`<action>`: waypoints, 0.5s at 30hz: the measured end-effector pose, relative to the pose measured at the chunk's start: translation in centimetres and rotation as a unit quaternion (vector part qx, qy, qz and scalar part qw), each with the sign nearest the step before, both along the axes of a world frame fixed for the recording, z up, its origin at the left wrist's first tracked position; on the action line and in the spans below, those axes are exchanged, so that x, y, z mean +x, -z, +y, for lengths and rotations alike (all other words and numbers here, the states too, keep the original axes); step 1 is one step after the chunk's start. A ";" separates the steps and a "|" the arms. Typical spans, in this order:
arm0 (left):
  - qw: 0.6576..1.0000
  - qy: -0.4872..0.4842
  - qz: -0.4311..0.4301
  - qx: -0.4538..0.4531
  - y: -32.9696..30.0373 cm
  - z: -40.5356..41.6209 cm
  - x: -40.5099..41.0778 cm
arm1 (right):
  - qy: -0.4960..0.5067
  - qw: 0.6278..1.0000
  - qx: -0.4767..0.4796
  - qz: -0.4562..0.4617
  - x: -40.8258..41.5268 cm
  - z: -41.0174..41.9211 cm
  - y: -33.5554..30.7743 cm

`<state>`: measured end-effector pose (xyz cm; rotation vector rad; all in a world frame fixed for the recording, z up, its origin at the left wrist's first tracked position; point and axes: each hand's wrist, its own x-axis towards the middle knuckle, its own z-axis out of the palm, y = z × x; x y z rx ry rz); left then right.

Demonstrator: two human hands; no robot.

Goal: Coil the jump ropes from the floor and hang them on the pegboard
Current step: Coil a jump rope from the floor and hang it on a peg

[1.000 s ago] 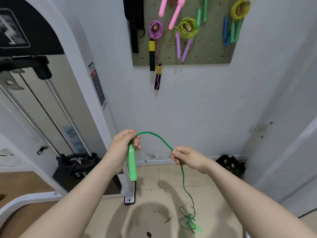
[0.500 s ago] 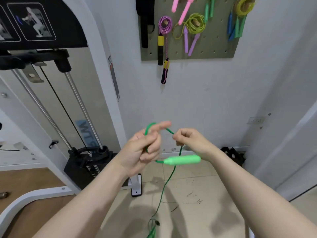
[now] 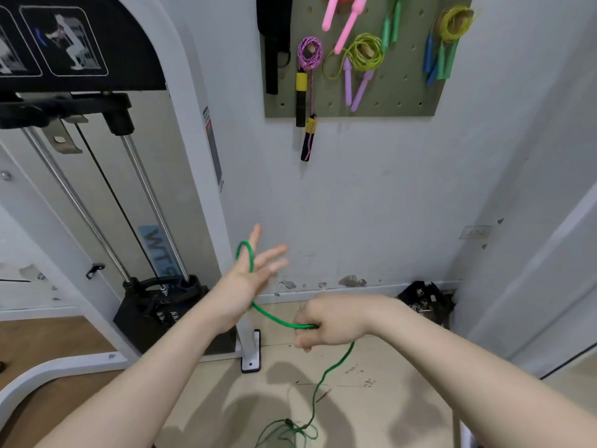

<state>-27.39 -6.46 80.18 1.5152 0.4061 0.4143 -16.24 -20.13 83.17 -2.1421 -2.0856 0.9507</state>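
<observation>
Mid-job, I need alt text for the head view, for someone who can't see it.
A green jump rope loops over the open left hand and runs to the right hand, which grips it; the rest trails to the floor. Coiled ropes hang on the pegboard above.

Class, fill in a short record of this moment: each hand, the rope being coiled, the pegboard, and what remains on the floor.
left hand: fingers straight, green jump rope looped round it
right hand: grips the rope
rope on floor: loose tangle, not yet coiled
pegboard: on wall, several coiled ropes hanging
green handle: not visible
</observation>
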 end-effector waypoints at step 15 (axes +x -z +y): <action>0.867 0.407 -0.063 -0.280 -2.8 -3.6 0.2 | 0.286 0.807 0.263 0.445 3.6 1.2 1.8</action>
